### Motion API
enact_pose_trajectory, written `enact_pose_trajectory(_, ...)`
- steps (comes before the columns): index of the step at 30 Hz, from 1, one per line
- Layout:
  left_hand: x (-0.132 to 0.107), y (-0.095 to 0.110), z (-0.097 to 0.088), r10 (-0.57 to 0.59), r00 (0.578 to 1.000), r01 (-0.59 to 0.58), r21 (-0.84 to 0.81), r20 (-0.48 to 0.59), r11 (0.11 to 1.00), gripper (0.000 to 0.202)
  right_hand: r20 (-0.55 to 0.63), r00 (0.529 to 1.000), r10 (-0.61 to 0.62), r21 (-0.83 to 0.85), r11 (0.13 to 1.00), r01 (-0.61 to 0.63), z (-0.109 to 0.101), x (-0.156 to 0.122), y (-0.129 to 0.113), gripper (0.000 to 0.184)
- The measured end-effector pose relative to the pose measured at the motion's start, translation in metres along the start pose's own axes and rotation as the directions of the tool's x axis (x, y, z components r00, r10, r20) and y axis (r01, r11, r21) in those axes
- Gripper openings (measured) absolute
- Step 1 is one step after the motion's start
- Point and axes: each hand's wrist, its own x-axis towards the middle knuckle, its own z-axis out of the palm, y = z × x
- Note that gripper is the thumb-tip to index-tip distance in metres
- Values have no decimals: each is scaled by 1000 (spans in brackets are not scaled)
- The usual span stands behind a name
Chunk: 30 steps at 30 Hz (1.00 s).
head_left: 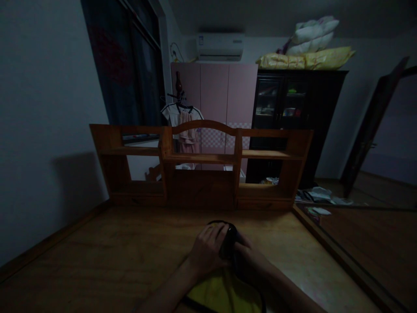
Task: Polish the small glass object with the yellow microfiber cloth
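Low in the centre, my left hand [208, 247] curls its fingers over a dark, glossy object [229, 238] whose kind I cannot make out in the dim light. My right hand [251, 257] grips the same dark object from the other side, with its fingers partly hidden. A yellow-green cloth-like item with black edging [228, 292] lies beneath both wrists on the wooden bed board [124, 256]. A bit of yellow also shows just past my left fingers. Whether the dark object is part of the yellow item, I cannot tell.
A wooden headboard with open shelves [202, 159] crosses the far end of the board. A raised side rail [339, 256] runs along the right, and a wall [48, 130] along the left. Behind stand a pink wardrobe [213, 91] and a dark cabinet [312, 117].
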Motion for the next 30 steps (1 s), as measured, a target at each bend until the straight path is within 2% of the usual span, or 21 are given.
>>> enact_pose_trajectory(3, 0, 1, -1, 22, 1000, -22, 43, 12, 999, 90, 10, 999, -36, -106, 994, 36, -1, -4, -8, 48)
enact_pose_trajectory(9, 3, 3, -3, 48, 998, -50, 83, 32, 995, 93, 33, 975, -220, -364, 906, 217, 6, -5, -19, 42)
enact_pose_trajectory(18, 5, 7, -5, 63, 997, -62, 30, -40, 998, 91, 21, 982, -189, -615, 772, 162, -7, 1, -21, 29)
enact_pose_trajectory(24, 2, 5, 0, 9, 999, -10, -14, -51, 1000, 92, 12, 983, -181, -673, 726, 142, -9, 0, -21, 31)
enact_pose_trajectory(27, 1, 3, 0, -40, 999, 40, 0, -28, 999, 93, 5, 983, -182, -637, 757, 144, -8, -1, -20, 35)
enact_pose_trajectory(30, 2, 3, -3, -88, 996, 88, -3, -18, 996, 89, 5, 981, -192, -525, 835, 166, -6, -2, -22, 36)
